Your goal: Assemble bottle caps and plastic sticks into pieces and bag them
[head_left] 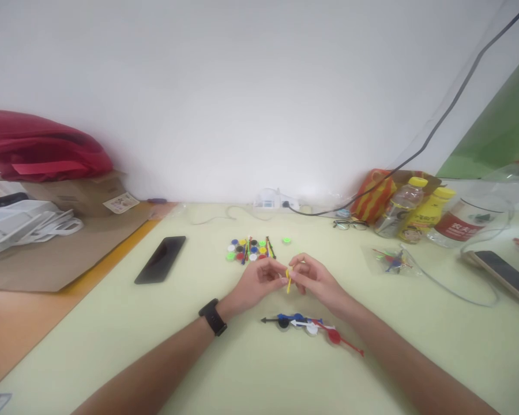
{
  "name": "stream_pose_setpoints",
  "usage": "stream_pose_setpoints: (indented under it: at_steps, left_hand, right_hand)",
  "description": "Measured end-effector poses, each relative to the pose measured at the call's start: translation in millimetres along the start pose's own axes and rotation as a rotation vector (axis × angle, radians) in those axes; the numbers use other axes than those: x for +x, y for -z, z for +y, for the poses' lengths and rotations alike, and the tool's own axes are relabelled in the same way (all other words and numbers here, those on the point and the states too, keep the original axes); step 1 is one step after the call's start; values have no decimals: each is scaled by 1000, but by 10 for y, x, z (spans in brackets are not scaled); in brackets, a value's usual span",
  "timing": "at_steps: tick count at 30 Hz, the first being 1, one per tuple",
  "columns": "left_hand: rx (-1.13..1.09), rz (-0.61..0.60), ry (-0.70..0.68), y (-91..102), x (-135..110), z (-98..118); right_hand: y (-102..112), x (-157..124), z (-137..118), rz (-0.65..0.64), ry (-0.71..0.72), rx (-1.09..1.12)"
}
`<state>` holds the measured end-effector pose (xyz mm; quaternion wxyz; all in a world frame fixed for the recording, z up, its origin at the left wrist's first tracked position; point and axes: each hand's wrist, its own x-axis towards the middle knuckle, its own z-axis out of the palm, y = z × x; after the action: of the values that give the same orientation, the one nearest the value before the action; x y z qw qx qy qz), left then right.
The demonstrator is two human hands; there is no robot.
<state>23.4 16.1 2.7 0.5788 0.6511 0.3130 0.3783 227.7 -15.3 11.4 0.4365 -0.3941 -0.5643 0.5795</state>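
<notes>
My left hand point(259, 283) and my right hand point(315, 279) meet above the pale green table point(112, 340), both pinching a small yellow plastic stick piece point(288, 280) between their fingertips. A black watch is on my left wrist. Just in front of my hands lies a row of joined pieces point(311, 327): black, blue, white and red discs with sticks. Farther back sits a cluster of small coloured discs and sticks point(249, 249), with a single green disc point(286, 240) to its right.
A black phone point(161, 259) lies at the left. Glasses point(350, 224), bottles point(409, 216), a striped bag, a clear bag of coloured pieces point(391, 260) and a second phone point(504, 278) are at the right. A power strip point(272, 201) and cable run along the wall. Cardboard and a red bag at far left.
</notes>
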Motion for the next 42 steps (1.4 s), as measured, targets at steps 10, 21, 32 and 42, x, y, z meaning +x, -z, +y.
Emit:
stream_pose_setpoints:
  at_steps: [10, 21, 32, 42]
  left_hand:
    - [33, -16, -3, -1, -21, 52]
    - [15, -22, 16, -8, -17, 50]
    - [344, -318, -77, -65, -189, 191]
    - [757, -411, -426, -244, -270, 203]
  right_hand:
    - [174, 50, 85, 38, 113, -187]
    - [136, -80, -100, -356, 98, -510]
    - [521, 129, 355, 187, 322, -1026]
    - [526, 210, 439, 156, 336, -1021]
